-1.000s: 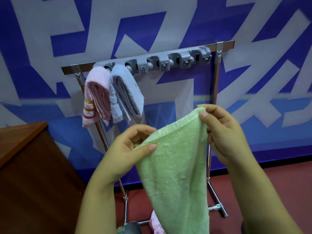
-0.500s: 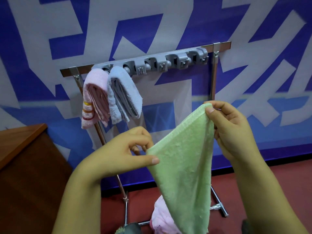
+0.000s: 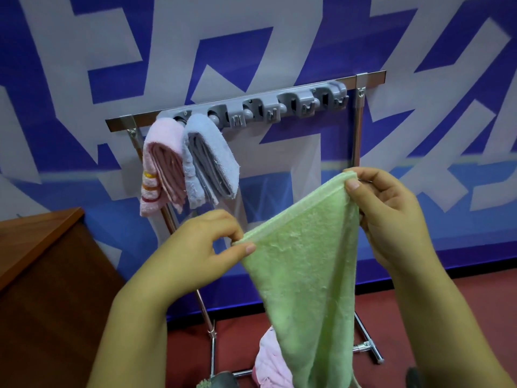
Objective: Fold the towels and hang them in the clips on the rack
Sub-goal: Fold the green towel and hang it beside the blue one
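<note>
Standing on red floor (image 3: 461,317), rack (image 3: 246,100), blue-white wall (image 3: 251,37)

Bright, even light, soft shadows; wide-angle bending and slight softness at edges.

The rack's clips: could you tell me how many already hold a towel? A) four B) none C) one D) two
D: only the pink towel and the blue towel hang at the left end of the rack; the clips to their right are bare, and the green towel is between the left hand and right hand.
</note>
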`<move>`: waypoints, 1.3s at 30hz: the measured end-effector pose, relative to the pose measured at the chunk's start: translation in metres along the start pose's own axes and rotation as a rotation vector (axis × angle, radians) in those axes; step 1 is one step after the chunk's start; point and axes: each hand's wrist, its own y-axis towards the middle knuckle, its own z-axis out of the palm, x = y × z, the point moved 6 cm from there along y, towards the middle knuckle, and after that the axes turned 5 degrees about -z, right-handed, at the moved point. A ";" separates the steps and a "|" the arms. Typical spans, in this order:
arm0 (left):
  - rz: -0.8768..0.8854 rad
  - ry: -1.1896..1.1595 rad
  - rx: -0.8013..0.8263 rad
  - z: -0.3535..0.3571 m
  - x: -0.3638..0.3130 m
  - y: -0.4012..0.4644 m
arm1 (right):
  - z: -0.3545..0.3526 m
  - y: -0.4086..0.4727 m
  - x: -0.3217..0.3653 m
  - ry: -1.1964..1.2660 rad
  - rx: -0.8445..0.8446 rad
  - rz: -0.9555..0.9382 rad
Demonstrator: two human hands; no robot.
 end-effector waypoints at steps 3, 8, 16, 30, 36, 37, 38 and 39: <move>-0.022 -0.193 0.092 0.013 -0.003 0.001 | -0.002 0.000 -0.002 -0.006 -0.011 0.012; -0.022 -0.267 0.069 0.016 -0.001 0.003 | -0.004 0.000 -0.001 0.018 0.018 0.021; -0.062 -0.301 -0.055 0.008 0.009 0.007 | -0.008 0.002 0.000 0.022 0.025 0.014; -0.181 -0.817 -0.568 -0.020 0.012 0.005 | -0.007 0.001 0.040 -0.445 0.186 -0.286; -0.193 -0.808 -0.563 -0.016 0.016 0.004 | -0.006 0.001 0.022 -0.244 0.196 -0.130; -0.185 -0.829 -0.558 -0.015 0.017 0.003 | -0.006 0.000 0.023 -0.214 0.199 -0.120; -0.185 -0.866 -0.551 -0.015 0.017 0.002 | -0.006 -0.001 0.025 -0.176 0.202 -0.109; -0.194 -0.924 -0.540 -0.014 0.019 0.001 | -0.005 -0.002 0.027 -0.125 0.202 -0.097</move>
